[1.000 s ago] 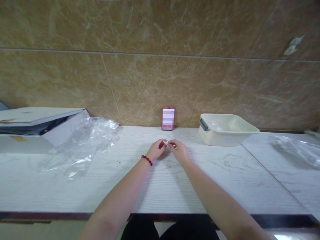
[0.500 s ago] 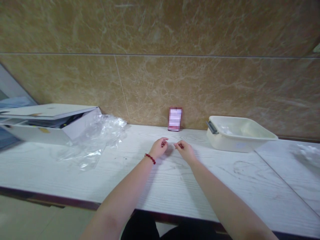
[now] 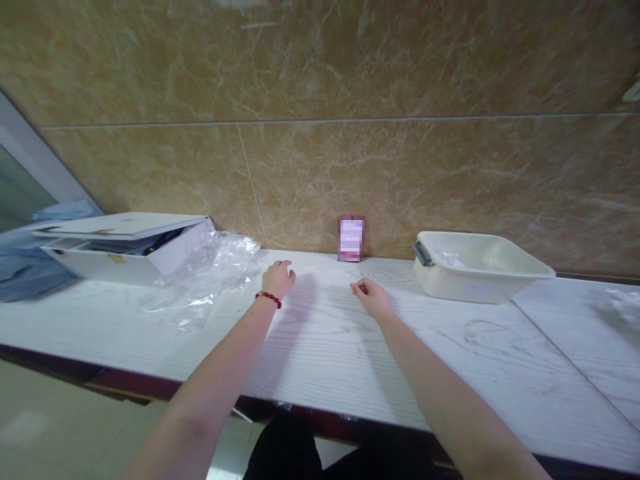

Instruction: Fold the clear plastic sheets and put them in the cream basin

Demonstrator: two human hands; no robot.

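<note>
My left hand (image 3: 279, 279), with a red beaded bracelet (image 3: 269, 298) at its wrist, is over the white tabletop (image 3: 320, 347). Its thumb and fingers are apart, and nothing shows between them. Just left of it lies crumpled clear plastic (image 3: 210, 273). My right hand (image 3: 371, 298) is closed in a pinch near the middle of the table; whatever its fingertips hold, if anything, is too small to make out. Beyond the two hands, a phone (image 3: 351, 239) with a blurred-out screen leans upright against the wall.
A cream plastic bin (image 3: 470, 287) with a grey handle stands at the right. At the left, a white box (image 3: 125, 257) with its lid ajar holds dark items, beside blue cloth (image 3: 35, 260). More clear plastic (image 3: 620, 310) lies at the far right. A brown marble wall (image 3: 320, 173) backs the table.
My left hand has moved left, away from the right hand, towards the clear plastic, and its fingers have parted. My right hand stays pinched in nearly the same place. The view has tilted slightly.
</note>
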